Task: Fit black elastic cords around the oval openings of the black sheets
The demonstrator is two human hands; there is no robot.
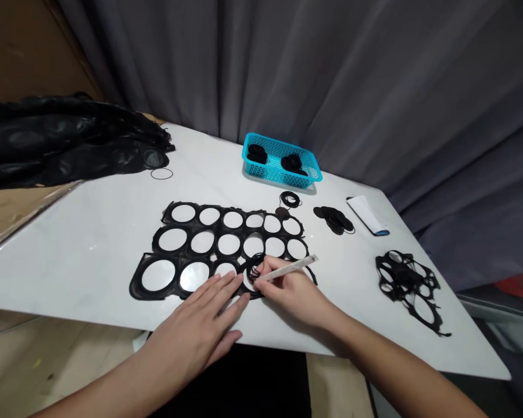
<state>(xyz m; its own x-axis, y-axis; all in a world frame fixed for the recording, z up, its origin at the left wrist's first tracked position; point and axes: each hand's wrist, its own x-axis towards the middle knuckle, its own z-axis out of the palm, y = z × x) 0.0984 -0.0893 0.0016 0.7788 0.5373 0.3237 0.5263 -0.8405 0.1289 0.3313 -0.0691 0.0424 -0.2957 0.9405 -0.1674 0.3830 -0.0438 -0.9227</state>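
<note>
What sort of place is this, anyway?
Probably a small workshop, or a corner set up for handwork: a white table bears a holed black sheet, with a blue basket of black pieces beyond it.

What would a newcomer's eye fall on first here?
Probably the bright blue basket at the back of the table. Next, the black sheet with rows of round holes, mid-table, where the left hand rests and the right hand holds a slim pale tool. Then the black heap, far left.

No text, label, brand or number can be read. Any print on the pale tool (pixel 293 266) is too small.
</note>
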